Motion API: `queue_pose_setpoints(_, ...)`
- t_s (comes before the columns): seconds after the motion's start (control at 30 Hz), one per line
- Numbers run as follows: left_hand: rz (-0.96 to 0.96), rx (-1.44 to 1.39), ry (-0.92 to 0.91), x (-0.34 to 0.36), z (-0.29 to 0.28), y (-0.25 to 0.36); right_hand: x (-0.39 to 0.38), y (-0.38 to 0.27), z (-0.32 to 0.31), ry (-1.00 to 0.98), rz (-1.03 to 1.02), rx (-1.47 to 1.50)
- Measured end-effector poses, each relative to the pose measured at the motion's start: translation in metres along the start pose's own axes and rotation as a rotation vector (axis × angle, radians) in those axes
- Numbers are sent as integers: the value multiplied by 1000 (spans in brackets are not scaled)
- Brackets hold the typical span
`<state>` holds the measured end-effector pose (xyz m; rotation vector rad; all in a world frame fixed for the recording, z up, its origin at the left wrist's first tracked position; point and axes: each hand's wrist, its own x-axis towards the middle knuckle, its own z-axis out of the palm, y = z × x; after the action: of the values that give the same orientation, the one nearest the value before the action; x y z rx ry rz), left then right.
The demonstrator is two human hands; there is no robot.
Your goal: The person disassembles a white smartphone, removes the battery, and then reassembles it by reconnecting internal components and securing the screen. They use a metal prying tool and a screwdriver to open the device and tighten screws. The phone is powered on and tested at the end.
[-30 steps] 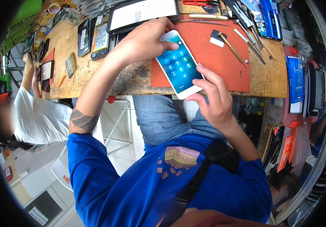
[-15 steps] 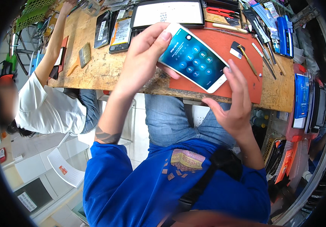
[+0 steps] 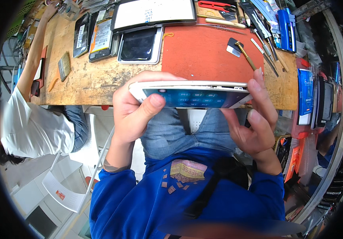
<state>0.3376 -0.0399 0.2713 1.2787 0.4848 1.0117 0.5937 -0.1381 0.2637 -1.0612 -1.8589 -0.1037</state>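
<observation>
A white smartphone [image 3: 195,97] with a lit keypad screen is held above the bench's front edge, tipped so its long side faces up. Along that side a narrow gap shows between the screen and the frame. My left hand [image 3: 129,113] is closed around the phone's left end, thumb on the front and fingers behind. At the right end, my right hand [image 3: 253,129] has its fingertips on the corner and its thumb at the lower edge. Beyond the phone lies a red mat [image 3: 211,51] with a brass-coloured screwdriver [image 3: 245,55] on it.
A dark phone in a white box [image 3: 122,59], an opened phone [image 3: 102,38] and a brush [image 3: 64,65] lie on the wooden bench. A black-rimmed white panel [image 3: 155,14] stands behind; tools crowd the back right. Another person's arm [image 3: 34,53] reaches over at the left.
The phone has come nearer and tipped, its screen now seen at a steep slant. My right fingers have moved onto its right end. The white box has come into sight.
</observation>
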Motion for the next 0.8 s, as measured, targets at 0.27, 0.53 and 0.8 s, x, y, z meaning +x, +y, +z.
queue_pose_setpoints(0.27, 64, 67, -39, -5, -2, 11, -9, -4, 1, -15, -30, 99)
queue_pose_setpoints(0.53, 54, 84, -22, -4, 5, 14, -2, -9, -6, -102, 5, 70)
queue_pose_setpoints(0.8, -74, 149, -53, -6, 12, 13, 32, -18, -33, -226, 731, 607)
